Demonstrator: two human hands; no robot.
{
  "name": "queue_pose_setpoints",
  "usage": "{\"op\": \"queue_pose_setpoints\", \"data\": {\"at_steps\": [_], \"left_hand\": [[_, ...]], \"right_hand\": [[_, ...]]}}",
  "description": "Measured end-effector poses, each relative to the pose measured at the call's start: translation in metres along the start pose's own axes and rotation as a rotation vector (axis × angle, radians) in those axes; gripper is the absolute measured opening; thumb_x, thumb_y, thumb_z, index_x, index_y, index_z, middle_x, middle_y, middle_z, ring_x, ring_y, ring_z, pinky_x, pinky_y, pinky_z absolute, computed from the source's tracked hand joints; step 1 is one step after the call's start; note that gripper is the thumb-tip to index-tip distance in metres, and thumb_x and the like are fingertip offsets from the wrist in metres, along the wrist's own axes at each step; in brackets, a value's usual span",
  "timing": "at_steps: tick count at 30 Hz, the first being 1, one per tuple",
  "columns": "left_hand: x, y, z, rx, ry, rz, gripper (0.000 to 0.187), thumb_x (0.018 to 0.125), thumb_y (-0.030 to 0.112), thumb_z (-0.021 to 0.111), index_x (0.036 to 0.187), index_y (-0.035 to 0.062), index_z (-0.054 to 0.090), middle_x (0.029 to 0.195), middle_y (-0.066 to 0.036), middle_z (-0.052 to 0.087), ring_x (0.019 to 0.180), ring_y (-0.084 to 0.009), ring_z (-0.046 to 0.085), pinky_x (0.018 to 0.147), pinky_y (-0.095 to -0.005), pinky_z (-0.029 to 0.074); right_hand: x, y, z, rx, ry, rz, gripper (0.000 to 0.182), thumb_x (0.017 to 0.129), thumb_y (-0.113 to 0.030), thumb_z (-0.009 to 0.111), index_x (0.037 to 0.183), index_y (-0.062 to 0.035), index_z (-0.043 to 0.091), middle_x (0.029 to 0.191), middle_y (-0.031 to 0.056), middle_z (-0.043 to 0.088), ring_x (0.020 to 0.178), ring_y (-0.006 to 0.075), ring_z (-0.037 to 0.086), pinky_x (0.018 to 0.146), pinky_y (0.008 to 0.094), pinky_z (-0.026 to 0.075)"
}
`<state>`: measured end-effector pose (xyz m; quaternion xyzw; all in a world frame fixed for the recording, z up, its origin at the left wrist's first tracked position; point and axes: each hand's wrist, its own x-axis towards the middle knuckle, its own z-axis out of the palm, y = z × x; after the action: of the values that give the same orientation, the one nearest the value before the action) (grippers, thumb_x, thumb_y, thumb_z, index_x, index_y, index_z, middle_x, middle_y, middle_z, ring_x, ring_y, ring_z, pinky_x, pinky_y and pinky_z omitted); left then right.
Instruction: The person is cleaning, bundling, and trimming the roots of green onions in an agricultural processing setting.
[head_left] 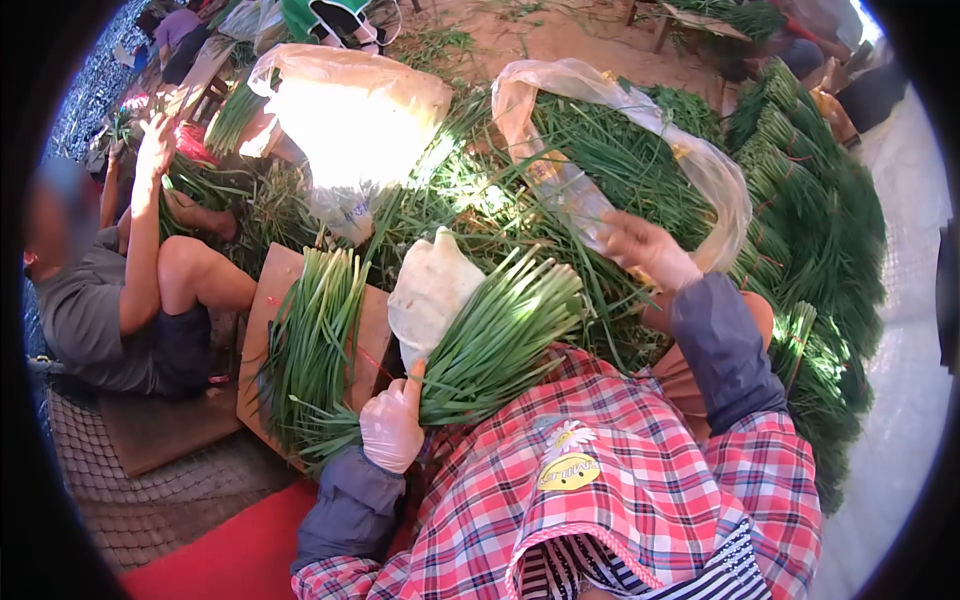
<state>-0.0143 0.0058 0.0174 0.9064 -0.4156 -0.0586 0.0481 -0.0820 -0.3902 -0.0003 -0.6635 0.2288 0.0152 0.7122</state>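
My left hand [392,428], in a thin see-through glove, is closed at the lower end of a bundle of garlic chives [500,340], one finger stretched along it. The bundle lies slanted over my lap against a pale cloth-like piece [432,290]. To its left, another bundle of chives [318,340] rests on a wooden board [262,375], with a thin red tie beside it. My right hand [652,250], also gloved, is at the near rim of a clear plastic bag [720,185], fingers bent together; whatever they hold is hidden.
Loose chives [620,150] fill the open bag. A tall stack of tied chive bundles [800,210] stands at the right. A sunlit plastic bag [350,110] lies ahead. A co-worker [110,300] sits at the left, one arm raised; other people are farther back.
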Motion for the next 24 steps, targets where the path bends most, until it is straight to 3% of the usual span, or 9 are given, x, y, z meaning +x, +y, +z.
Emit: {"op": "queue_pose_setpoints", "data": {"at_steps": [3,6,12,15,16,17,19,21,24], "left_hand": [[-0.002,0.000,0.001,0.061,0.026,0.033,0.068,0.062,0.001,0.057,0.128,0.0111,0.045,0.077,-0.009,0.053,0.058,-0.0285,0.055,0.053,-0.0390,0.043],[0.001,0.000,0.002,0.030,0.020,0.023,0.066,0.063,0.002,0.057,0.128,0.0131,0.046,0.076,-0.009,0.054,0.059,-0.0289,0.055,0.054,-0.0397,0.043],[0.019,0.001,-0.009,-0.288,-0.170,-0.090,0.065,0.063,0.009,0.066,0.125,0.0122,0.047,0.080,-0.014,0.061,0.072,-0.0322,0.060,0.061,-0.0394,0.047],[0.022,-0.002,-0.014,-0.382,-0.293,-0.191,0.061,0.065,0.010,0.068,0.122,0.0106,0.048,0.087,-0.017,0.062,0.079,-0.0320,0.062,0.066,-0.0365,0.049],[0.014,-0.012,-0.007,-0.453,-0.279,-0.201,0.058,0.066,0.009,0.068,0.121,0.0090,0.048,0.089,-0.016,0.063,0.079,-0.0305,0.063,0.068,-0.0350,0.050],[0.011,-0.020,-0.001,-0.523,-0.260,-0.213,0.056,0.067,0.008,0.069,0.119,0.0075,0.048,0.092,-0.016,0.064,0.080,-0.0291,0.063,0.070,-0.0334,0.050],[0.009,-0.020,0.008,-0.963,-0.231,-0.281,0.055,0.067,0.006,0.070,0.117,0.0036,0.049,0.095,-0.012,0.064,0.081,-0.0241,0.063,0.074,-0.0315,0.050],[0.010,-0.028,0.013,-1.427,-0.329,-0.477,0.055,0.065,0.002,0.074,0.114,-0.0018,0.049,0.100,-0.005,0.061,0.088,-0.0155,0.060,0.082,-0.0291,0.048],[0.015,-0.026,-0.001,-1.539,-0.417,-0.554,0.056,0.064,0.004,0.075,0.114,-0.0006,0.050,0.102,-0.006,0.061,0.092,-0.0143,0.058,0.083,-0.0288,0.046]], "right_hand": [[0.018,0.003,0.034,-0.166,-0.214,-0.136,0.049,0.080,-0.029,0.064,0.122,-0.0078,0.048,0.120,0.0040,0.056,0.105,0.0171,0.052,0.083,0.0327,0.043],[0.020,0.015,0.071,-0.872,-0.234,-0.171,0.034,0.080,-0.033,0.065,0.103,-0.0084,0.061,0.092,0.0108,0.065,0.084,0.0226,0.061,0.074,0.0327,0.047],[0.053,0.036,0.060,-0.802,-0.052,-0.093,0.031,0.080,-0.042,0.059,0.095,-0.0158,0.066,0.084,0.0136,0.065,0.081,0.0326,0.061,0.072,0.0388,0.047],[0.070,0.056,0.027,-0.783,0.165,-0.226,0.027,0.083,-0.033,0.059,0.099,-0.0121,0.065,0.087,0.0125,0.066,0.081,0.0298,0.062,0.072,0.0368,0.047],[0.103,0.116,-0.021,-0.259,0.174,-0.319,0.023,0.084,-0.024,0.058,0.098,-0.0063,0.065,0.084,0.0114,0.066,0.076,0.0232,0.062,0.069,0.0327,0.047],[0.057,0.030,-0.009,-0.335,0.345,0.022,0.023,0.086,-0.023,0.059,0.090,-0.0017,0.067,0.073,0.0090,0.064,0.062,0.0152,0.058,0.058,0.0300,0.046],[0.034,0.010,-0.024,-0.515,0.053,0.317,0.031,0.084,-0.030,0.063,0.084,0.0002,0.066,0.064,0.0049,0.062,0.045,0.0085,0.047,0.043,0.0260,0.041],[-0.004,-0.011,0.000,-0.272,-0.331,0.362,0.033,0.081,-0.031,0.065,0.085,0.0014,0.065,0.068,0.0060,0.064,0.047,0.0091,0.051,0.045,0.0243,0.045],[-0.030,-0.007,0.040,-0.298,-0.688,0.520,0.029,0.081,-0.027,0.065,0.086,0.0014,0.065,0.074,0.0082,0.065,0.056,0.0117,0.059,0.053,0.0257,0.051]]}}
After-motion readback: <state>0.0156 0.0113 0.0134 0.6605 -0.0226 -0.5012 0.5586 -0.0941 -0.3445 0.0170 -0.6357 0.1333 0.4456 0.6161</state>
